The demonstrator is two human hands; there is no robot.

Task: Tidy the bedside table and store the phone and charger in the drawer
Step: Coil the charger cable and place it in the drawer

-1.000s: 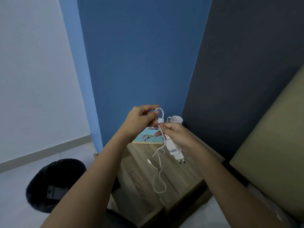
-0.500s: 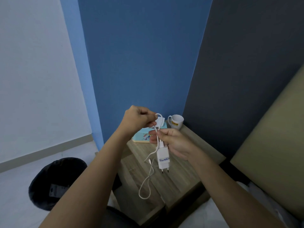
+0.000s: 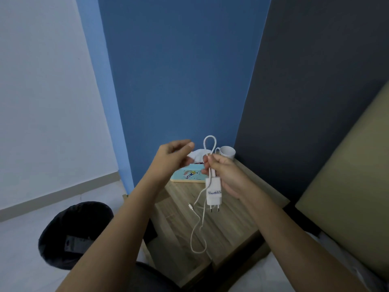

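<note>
Released from the cable (image 3: 198, 224) since a moment ago: left hand (image 3: 171, 154), grip now apart. Clamped in the right hand (image 3: 223, 171), charger (image 3: 213, 193) above the table (image 3: 242, 218), loop pinched upright (probably for coiling before stowing), tail dangling.

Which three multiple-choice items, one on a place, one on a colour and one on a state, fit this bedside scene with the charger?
1. Where is the mug?
A. back corner of the bedside table
B. on the floor
C. in the bin

2. What colour is the charger?
A. black
B. white
C. red

3. Which hand holds the charger?
A. left hand
B. both hands
C. right hand

Answers: 1 A, it stands by the walls; 2 B, plug and cable are white; 3 C, the right hand grips it, while the left hand is apart.
</note>
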